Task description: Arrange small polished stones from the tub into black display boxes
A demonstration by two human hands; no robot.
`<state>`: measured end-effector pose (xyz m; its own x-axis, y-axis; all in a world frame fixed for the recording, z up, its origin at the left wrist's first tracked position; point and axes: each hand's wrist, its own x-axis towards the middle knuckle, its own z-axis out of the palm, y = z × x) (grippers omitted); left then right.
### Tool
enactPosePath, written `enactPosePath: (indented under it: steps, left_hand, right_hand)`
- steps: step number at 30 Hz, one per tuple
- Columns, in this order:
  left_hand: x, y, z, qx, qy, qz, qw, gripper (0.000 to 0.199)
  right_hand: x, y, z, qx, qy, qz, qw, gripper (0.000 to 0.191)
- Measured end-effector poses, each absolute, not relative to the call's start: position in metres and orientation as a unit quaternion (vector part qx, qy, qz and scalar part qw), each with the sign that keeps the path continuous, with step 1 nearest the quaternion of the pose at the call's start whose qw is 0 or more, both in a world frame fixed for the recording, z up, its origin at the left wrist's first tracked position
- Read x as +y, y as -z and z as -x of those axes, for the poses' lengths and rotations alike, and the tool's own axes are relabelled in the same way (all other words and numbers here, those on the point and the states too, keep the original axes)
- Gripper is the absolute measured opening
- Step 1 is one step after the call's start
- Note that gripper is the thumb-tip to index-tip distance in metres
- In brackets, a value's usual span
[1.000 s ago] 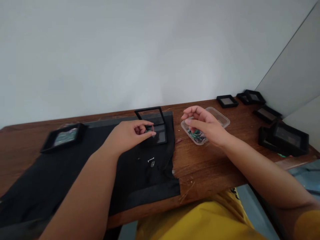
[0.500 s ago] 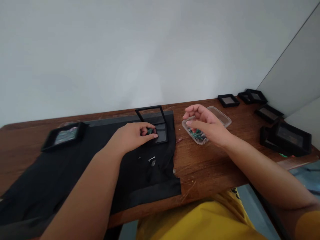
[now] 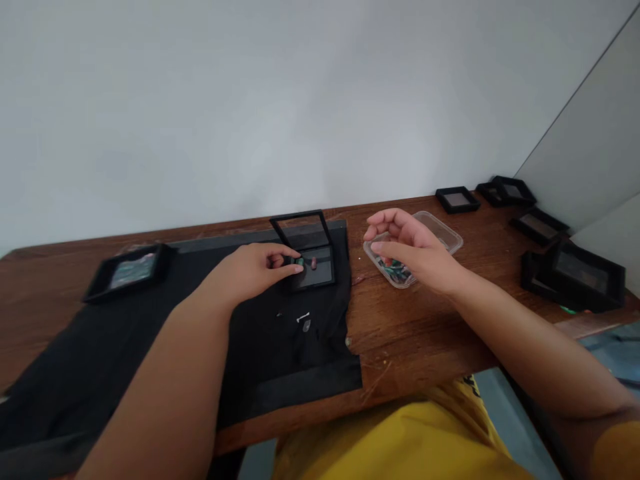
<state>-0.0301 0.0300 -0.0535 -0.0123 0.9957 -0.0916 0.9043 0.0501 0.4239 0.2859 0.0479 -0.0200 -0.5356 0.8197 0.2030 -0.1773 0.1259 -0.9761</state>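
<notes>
A small black display box (image 3: 327, 270) stands on the black cloth with its framed lid (image 3: 305, 219) raised. My left hand (image 3: 257, 270) reaches into it from the left, thumb and fingertips closed about a small green stone (image 3: 299, 262). To the right of the fingertips, a pinkish stone (image 3: 314, 263) lies inside the box. My right hand (image 3: 407, 243) hovers over a clear plastic container (image 3: 403, 283), fingers loosely curved and apart from the thumb, holding nothing visible. Green and dark pieces (image 3: 395, 269) show in that container, partly hidden by the hand.
Another black box (image 3: 130, 270) with green and pink contents sits on the cloth (image 3: 150, 347) at left. Several black boxes (image 3: 537, 225) are along the table's right side, some stacked. Small clear bits (image 3: 306, 325) lie on the cloth near me. A wall rises behind the table.
My left hand has drawn slightly left, leaving the pinkish stone in view in the box, with the green one at its fingertips. My right hand has hardly moved.
</notes>
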Motion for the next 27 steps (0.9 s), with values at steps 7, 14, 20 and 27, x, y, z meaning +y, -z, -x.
enactPosePath:
  steps: [7,14,20,27]
  left_hand:
    - [0.029,0.051,0.029,0.706,-0.114,-0.676,0.178,0.043]
    - [0.027,0.049,0.025,0.707,-0.131,-0.675,0.167,0.042]
    - [0.024,0.048,0.002,0.648,-0.162,-0.727,0.158,0.043]
    - [0.025,0.051,0.000,0.659,-0.138,-0.726,0.140,0.038]
  right_hand:
    - [0.047,0.020,-0.286,-0.639,-0.604,0.254,0.402,0.034]
    - [0.048,0.019,-0.287,-0.650,-0.597,0.249,0.400,0.034]
    - [0.048,0.022,-0.286,-0.680,-0.569,0.240,0.396,0.034]
    - [0.045,0.023,-0.286,-0.689,-0.563,0.244,0.387,0.033]
